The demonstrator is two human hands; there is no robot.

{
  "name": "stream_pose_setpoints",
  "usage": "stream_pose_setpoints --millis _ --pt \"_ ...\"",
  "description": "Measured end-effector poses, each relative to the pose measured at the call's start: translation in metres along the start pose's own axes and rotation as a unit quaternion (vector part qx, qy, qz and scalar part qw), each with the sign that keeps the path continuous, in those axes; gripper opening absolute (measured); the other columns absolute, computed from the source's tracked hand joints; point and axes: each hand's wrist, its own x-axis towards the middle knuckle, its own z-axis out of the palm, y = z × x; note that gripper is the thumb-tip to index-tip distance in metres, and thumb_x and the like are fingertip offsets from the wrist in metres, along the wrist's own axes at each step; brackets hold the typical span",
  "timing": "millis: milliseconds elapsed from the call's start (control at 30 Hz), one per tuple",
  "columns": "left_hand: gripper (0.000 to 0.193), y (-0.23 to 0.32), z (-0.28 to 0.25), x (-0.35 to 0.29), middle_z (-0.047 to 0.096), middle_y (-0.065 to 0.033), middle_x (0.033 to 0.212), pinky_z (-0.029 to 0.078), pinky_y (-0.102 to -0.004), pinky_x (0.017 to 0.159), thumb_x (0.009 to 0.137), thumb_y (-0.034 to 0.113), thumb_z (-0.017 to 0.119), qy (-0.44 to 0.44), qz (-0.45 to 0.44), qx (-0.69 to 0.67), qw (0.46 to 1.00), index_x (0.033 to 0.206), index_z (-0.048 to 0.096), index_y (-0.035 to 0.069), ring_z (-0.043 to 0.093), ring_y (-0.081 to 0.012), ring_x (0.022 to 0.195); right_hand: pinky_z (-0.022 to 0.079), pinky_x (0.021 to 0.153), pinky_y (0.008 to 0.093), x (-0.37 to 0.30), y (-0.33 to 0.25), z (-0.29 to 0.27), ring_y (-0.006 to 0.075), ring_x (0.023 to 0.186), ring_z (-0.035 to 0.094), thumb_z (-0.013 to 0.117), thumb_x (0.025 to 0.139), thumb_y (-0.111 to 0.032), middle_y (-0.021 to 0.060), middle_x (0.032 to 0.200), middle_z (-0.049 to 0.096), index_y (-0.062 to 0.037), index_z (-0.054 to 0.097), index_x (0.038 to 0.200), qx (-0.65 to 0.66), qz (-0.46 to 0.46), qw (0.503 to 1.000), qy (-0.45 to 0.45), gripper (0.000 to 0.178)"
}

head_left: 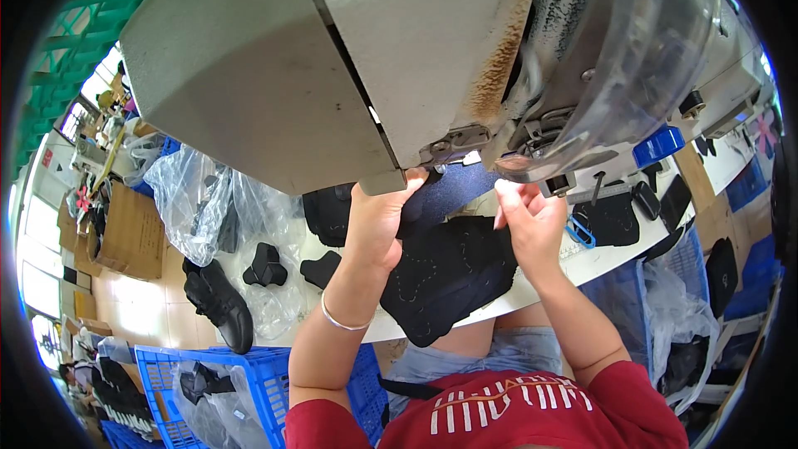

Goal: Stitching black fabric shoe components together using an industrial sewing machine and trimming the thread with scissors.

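While the black cloth (449, 270) is spread on the white table (594, 263) below the sewing machine (416, 50), its far side is placed b/w the two hands & its near side is turned twd the person's lap. Its long axis is slanted, approx. from near-left to far-right; the rounded near-left corner is pointed at the lap & poked just past the table edge. Pale dotted lines are seen on its face.

L hand (374, 220) is set at the cloth's far-left side, thumb pointed R; most fingers are hidden by the machine, so whether anything is gripped can't be told. R hand (534, 220) is held at the far-right corner w/ fingers curled & thumb brought up close to the forefinger, near the machine's working end; whether cloth is pinched there can't be told either.

A bracelet (345, 316) is worn on the L arm. Blue snips (580, 233) are laid just R of the R hand, next to a smaller black piece (611, 220). Off to the L, a black shoe (220, 308) is placed w/ its toe pointed twd the person, near a clear plastic bag (191, 199). A blue crate (266, 391) is kept below the table.
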Motion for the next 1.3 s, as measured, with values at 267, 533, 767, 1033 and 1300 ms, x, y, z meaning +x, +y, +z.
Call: stream_pose_setpoints --millis 267,533,767,1033,1300 --pt "0.018 -0.007 0.009 -0.009 0.066 -0.0062 0.094 0.049 -0.0278 0.077 0.079 0.001 0.064 0.029 0.041 -0.026 0.998 0.097 0.065 -0.001 0.062 -0.0138 0.083 0.041 0.045 0.0220 -0.013 -0.022 0.036 0.0054 0.051 0.057 0.069 0.085 -0.023 0.0047 0.055 0.061 -0.0002 0.055 0.056 -0.003 0.083 0.991 -0.105 0.040" --pt "0.021 -0.013 0.016 -0.014 0.065 -0.0081 0.093 0.053 -0.0283 0.070 0.083 0.006 0.060 0.056 0.047 -0.046 0.996 0.100 0.062 -0.005 0.065 -0.0157 0.079 0.039 0.043 0.0221 -0.014 -0.020 0.041 0.0056 0.049 0.055 0.069 0.084 -0.018 0.0034 0.051 0.056 -0.0014 0.050 0.055 0.033 0.081 0.992 -0.094 0.039" --pt "0.022 -0.011 0.015 -0.015 0.066 -0.0086 0.096 0.053 -0.0300 0.074 0.085 0.007 0.058 0.050 -0.005 -0.107 0.993 0.103 0.062 -0.004 0.065 -0.0175 0.082 0.038 0.044 0.0220 -0.014 -0.019 0.039 0.0050 0.050 0.054 0.070 0.085 -0.017 0.0016 0.051 0.053 -0.0020 0.048 0.056 0.034 0.088 0.991 -0.099 0.039" --pt "0.021 -0.013 0.021 -0.019 0.065 -0.0085 0.098 0.053 -0.0297 0.076 0.082 0.004 0.062 0.002 -0.020 -0.208 0.978 0.102 0.063 -0.003 0.065 -0.0164 0.084 0.039 0.045 0.0216 -0.007 -0.020 0.031 0.0042 0.049 0.051 0.068 0.085 -0.014 0.0007 0.052 0.053 -0.0030 0.047 0.056 0.023 0.089 0.988 -0.121 0.037" --pt "0.026 -0.029 0.038 -0.034 0.066 -0.0106 0.101 0.053 -0.0334 0.081 0.089 0.015 0.059 0.070 0.035 -0.181 0.980 0.109 0.059 -0.001 0.066 -0.0202 0.090 0.043 0.048 0.0202 0.022 -0.027 0.000 0.0047 0.052 0.053 0.068 0.085 -0.016 0.0007 0.059 0.059 0.0018 0.067 0.071 0.054 0.146 0.961 -0.228 0.022"
